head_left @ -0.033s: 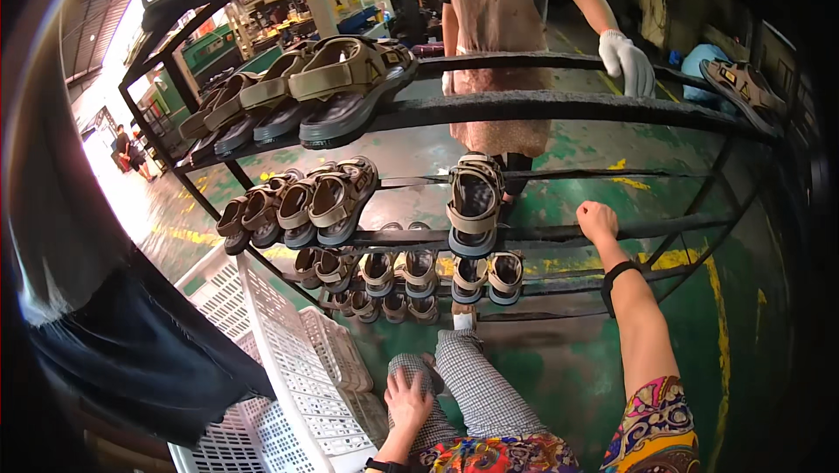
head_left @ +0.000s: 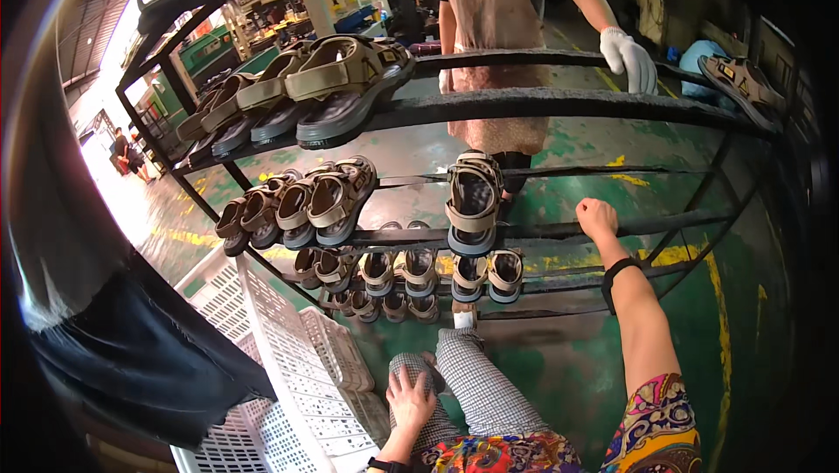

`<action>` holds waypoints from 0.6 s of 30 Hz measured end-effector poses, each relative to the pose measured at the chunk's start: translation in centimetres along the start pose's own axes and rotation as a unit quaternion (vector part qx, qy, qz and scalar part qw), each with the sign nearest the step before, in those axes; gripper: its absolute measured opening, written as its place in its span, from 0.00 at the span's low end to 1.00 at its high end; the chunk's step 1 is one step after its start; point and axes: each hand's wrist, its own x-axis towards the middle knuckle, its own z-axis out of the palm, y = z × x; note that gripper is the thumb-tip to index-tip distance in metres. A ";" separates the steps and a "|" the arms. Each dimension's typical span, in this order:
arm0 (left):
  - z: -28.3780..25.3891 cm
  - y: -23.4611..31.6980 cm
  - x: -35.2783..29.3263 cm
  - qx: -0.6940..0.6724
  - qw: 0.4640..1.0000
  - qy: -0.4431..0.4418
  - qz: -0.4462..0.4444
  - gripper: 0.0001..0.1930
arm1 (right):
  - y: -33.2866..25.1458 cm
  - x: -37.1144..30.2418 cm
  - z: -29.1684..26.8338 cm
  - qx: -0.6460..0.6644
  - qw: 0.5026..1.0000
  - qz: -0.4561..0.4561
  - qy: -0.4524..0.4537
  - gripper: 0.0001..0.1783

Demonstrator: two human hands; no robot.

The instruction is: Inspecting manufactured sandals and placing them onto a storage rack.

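My left hand (head_left: pixel 409 399) lies on my checked trouser knee, its fingers spread. Held out over the rack, my right hand (head_left: pixel 597 219) is closed in a fist at a black rack bar (head_left: pixel 673 222); what is in it, if anything, is hidden. To its left a single tan sandal (head_left: pixel 473 207) leans on the same level, toe toward me. Several more sandals (head_left: pixel 339 202) stand on that level further left. Below them sit a pair of sandals (head_left: pixel 487 276) and others in rows. Larger-looking sandals (head_left: pixel 345 84) rest on the upper level, with one sandal (head_left: pixel 743 89) at its right end.
Across the rack stands a person in a brown apron (head_left: pixel 498 19), a white-gloved hand (head_left: pixel 627 58) on the upper bar. White perforated crates (head_left: pixel 297 359) stand at my left, beside dark hanging cloth (head_left: pixel 131 342). Green floor with yellow lines (head_left: pixel 721 333) runs beneath. Work benches fill the background.
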 end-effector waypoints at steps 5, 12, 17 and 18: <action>-0.7 -0.2 0.8 -0.057 0.998 -0.025 -0.026 0.27 | 0.2 0.1 0.3 0.004 1.000 -0.006 0.006 0.14; -1.1 -0.4 1.1 -0.072 0.996 -0.022 -0.036 0.26 | 0.2 0.0 0.3 0.007 1.000 -0.024 0.017 0.14; -0.9 -0.5 1.1 -0.080 0.996 -0.019 -0.040 0.26 | 0.4 0.1 0.4 0.005 1.000 -0.018 0.010 0.14; -0.8 -0.5 1.1 -0.083 0.995 -0.017 -0.047 0.26 | 0.5 0.1 0.4 0.004 1.000 -0.024 0.001 0.14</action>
